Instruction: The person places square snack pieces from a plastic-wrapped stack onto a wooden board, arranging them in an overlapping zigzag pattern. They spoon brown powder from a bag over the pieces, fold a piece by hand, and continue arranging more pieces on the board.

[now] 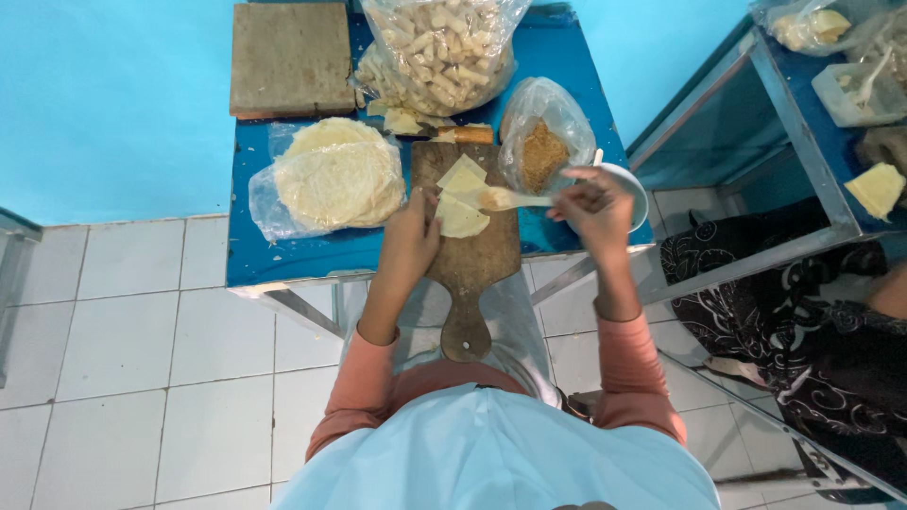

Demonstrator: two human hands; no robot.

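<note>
While the left hand [413, 234] rests flat-ish on the wooden cutting board [470, 255], its fingers are loosely spread and pressing down on the edge of a pale wrapper sheet [460, 217] lying there, not really clamped around anything. Another small square of the same wrapper [462, 175] sits just above it on the board, partly overlapping.

The right hand [595, 206] has its fingers curled tight around the handle of a light-coloured spoon [510, 198], and the spoon's bowl is sitting over the wrapper, right about the middle of the board. That hand hovers over a small white bowl [635, 189] near the right edge of the blue counter [283, 247].

The board itself hangs off the front edge of the counter, handle pointing back toward the person. Just beside the board on the right is a clear bag of brownish crumbly stuff [542, 151]. To the left of the board, a stack of round wrappers in plastic [335, 179] takes up most of the left half of the counter. At the back edge there's a big bag of pale rolled sticks [436, 52], and in the back left corner a worn square wooden slab [291, 59]. A knife with a wooden handle [468, 135] lies just behind the board.

Off to the right, another person in dark patterned fabric [794, 331] sits by a second metal-framed counter [803, 113].
</note>
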